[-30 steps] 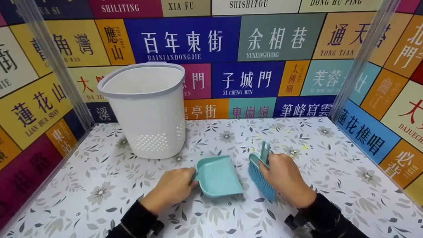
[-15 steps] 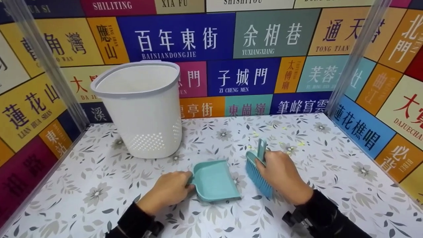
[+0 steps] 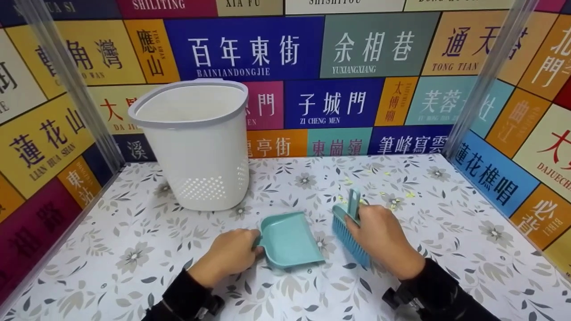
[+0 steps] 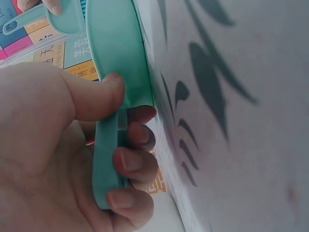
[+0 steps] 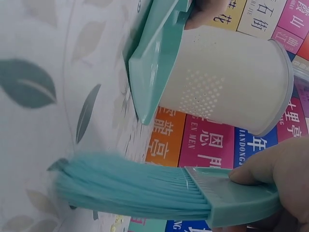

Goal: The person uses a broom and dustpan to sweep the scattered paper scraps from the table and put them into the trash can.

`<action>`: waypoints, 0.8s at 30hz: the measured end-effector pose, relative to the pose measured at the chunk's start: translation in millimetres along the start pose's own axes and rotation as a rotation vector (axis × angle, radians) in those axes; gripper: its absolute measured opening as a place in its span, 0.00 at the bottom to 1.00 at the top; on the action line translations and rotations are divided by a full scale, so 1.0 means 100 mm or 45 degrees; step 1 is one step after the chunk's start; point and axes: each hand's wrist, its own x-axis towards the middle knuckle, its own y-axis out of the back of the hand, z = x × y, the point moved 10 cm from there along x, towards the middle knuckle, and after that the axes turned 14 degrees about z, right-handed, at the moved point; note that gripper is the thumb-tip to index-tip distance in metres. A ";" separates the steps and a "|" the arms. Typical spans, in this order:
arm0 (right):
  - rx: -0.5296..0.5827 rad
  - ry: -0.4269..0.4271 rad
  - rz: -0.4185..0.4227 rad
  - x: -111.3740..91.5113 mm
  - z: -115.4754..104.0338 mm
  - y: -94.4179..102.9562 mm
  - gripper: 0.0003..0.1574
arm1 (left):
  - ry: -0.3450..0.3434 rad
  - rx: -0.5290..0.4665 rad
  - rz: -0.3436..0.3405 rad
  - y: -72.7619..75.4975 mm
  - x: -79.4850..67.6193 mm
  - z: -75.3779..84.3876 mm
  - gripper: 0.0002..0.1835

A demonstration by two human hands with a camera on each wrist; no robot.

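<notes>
My left hand point(image 3: 233, 252) grips the handle of a teal dustpan point(image 3: 292, 238), its open edge facing right, low over the table. In the left wrist view the fingers curl round the handle point(image 4: 107, 164) with the thumb on top. My right hand point(image 3: 384, 236) holds a teal hand brush point(image 3: 350, 238) just right of the dustpan. Its blue-green bristles point(image 5: 135, 186) point down to the tablecloth in the right wrist view, with the thumb pressed on the brush's back. Small yellow scraps point(image 3: 395, 203) lie scattered on the cloth beyond the brush.
A tall white wastebasket point(image 3: 203, 165) with a grey rim stands behind the dustpan, at the back left. The floral tablecloth point(image 3: 134, 263) covers the table. Panels with coloured street-name signs point(image 3: 348, 102) enclose the back and both sides.
The head view shifts slightly. The dustpan has moved a little to the left, away from the brush; both hands keep their grips.
</notes>
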 end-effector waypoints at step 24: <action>0.084 -0.227 -0.078 0.21 0.48 0.32 0.14 | -0.013 -0.009 -0.018 -0.02 0.02 0.00 0.14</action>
